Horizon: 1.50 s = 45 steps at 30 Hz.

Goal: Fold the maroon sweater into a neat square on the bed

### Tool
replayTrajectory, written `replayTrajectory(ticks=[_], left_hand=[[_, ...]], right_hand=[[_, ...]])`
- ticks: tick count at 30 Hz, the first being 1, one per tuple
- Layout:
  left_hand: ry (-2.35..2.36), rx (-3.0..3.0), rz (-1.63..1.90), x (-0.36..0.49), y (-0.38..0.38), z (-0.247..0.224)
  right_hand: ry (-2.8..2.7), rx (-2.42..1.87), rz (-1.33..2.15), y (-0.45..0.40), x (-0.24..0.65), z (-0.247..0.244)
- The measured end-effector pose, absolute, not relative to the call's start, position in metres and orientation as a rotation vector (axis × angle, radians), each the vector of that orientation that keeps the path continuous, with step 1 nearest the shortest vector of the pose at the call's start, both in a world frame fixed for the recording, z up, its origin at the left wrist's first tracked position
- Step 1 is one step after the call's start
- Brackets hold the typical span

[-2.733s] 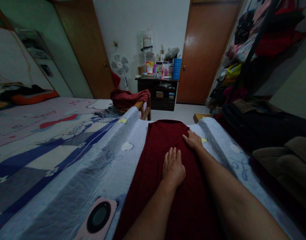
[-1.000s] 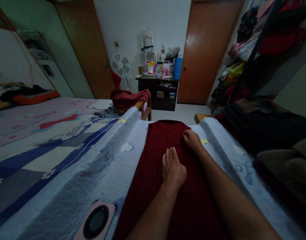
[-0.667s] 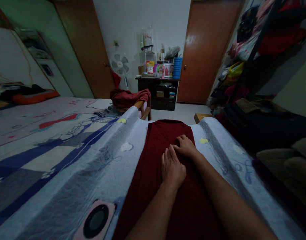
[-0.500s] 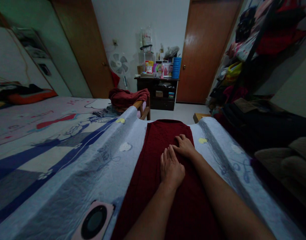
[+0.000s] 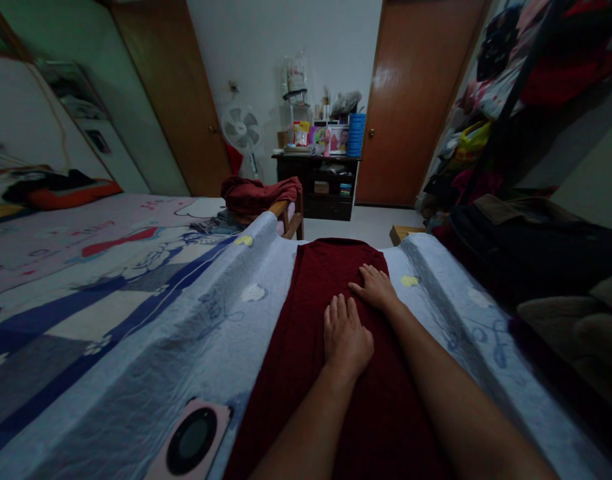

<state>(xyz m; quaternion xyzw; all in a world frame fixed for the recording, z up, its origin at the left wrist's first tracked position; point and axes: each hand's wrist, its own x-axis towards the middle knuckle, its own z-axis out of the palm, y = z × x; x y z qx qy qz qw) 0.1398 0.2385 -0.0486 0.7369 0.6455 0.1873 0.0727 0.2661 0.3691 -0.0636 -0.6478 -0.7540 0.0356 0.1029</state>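
A dark red garment (image 5: 281, 373), long and folded narrow, lies flat on the light blue bedcover (image 5: 221, 333). Its far end has a curved edge like a collar. My left hand (image 5: 346, 333) rests palm down on the middle of the cloth, fingers stretched forward. Farther ahead and to the right, my right hand (image 5: 376, 288) lies flat near the garment's right edge, its fingers spread. The two hands are slightly apart, and neither grips the fabric. A pink phone-like device with a round black disc (image 5: 191, 440) lies left of the garment.
Crumpled red cloth (image 5: 259, 197) hangs over a wooden frame beyond the bed. A fan (image 5: 241, 127) and a dark cabinet (image 5: 316, 180) stand by the back wall. Dark bags (image 5: 541, 233) are piled at the right. A patterned blanket (image 5: 111, 287) spreads leftward.
My right hand has slid slightly forward and right over the garment, and its fingers have parted from my left hand. The view has shifted slightly.
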Motion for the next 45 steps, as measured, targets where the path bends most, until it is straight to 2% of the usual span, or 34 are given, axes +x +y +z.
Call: replayTrajectory(ticks=[18, 27, 33, 45], left_hand=[[1.942, 2.242, 0.552, 0.14, 0.238, -0.051], [1.944, 2.237, 0.556, 0.14, 0.238, -0.051], [1.944, 2.228, 0.555, 0.14, 0.239, -0.05], [1.94, 2.241, 0.554, 0.14, 0.238, -0.049]], right_hand=[[-2.133, -2.01, 0.101, 0.381, 0.276, -0.068], [-2.096, -1.753, -0.076, 0.379, 0.278, -0.052], [-2.404, -1.56, 0.273, 0.373, 0.268, -0.035], [-2.265, -1.826, 0.034, 0.372, 0.268, -0.05]])
